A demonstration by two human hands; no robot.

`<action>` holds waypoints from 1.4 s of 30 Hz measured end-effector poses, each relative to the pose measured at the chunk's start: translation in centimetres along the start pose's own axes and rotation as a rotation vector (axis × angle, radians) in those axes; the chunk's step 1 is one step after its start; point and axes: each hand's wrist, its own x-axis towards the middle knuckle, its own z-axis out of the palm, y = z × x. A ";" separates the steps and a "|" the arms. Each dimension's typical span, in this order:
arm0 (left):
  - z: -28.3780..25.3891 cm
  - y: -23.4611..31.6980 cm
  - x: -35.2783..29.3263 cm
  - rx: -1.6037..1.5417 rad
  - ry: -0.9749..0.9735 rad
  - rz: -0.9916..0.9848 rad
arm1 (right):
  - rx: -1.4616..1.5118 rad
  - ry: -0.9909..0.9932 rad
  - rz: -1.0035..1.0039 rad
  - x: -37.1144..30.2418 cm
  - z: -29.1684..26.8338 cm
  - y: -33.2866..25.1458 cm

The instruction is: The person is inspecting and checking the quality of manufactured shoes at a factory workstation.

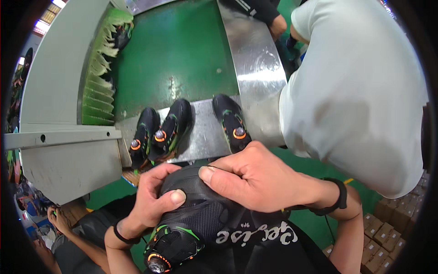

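Note:
Close in front of my body is a black shoe (pixel 200 219) with green trim and an orange-ringed dial, its toe pointing away from me. My left hand (pixel 153 196) grips the left side of the toe, thumb pressed on the upper. From the right, my right hand (pixel 255 180) wraps the toe, its thumb lying across the top. The fingers beneath are hidden. Just beyond stand similar black shoes on a metal ledge (pixel 203 125): a left one (pixel 147 130), a middle one (pixel 178 118) and a right one (pixel 228 116).
Past the ledge runs a green conveyor belt (pixel 178 50), with a metal side rail (pixel 255 55). A machine housing (pixel 54 68) with a fringed strip curtain (pixel 98 91) borders it at left. A co-worker in a pale shirt (pixel 356 96) stands close on the right. Cardboard boxes (pixel 383 242) are stacked lower right.

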 end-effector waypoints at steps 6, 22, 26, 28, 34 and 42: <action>-1.2 -0.3 -0.6 -0.151 0.016 0.180 | 0.406 0.005 0.117 -0.5 0.9 1.4; -3.2 -3.0 -3.7 -0.262 0.161 0.238 | -0.038 -0.003 -0.245 0.6 4.5 0.3; -3.2 -3.6 -4.5 -0.334 0.205 0.256 | -0.038 -0.048 -0.243 1.5 5.0 0.2; -3.3 -3.9 -4.9 -0.358 0.209 0.273 | -0.018 -0.075 -0.234 1.9 5.2 0.2; -2.8 -5.1 -6.2 -0.426 0.305 0.343 | -0.011 -0.177 -0.258 3.0 5.8 0.1; -2.2 -7.2 -8.7 -0.479 0.493 0.421 | 0.087 -0.276 -0.191 4.7 8.6 -0.1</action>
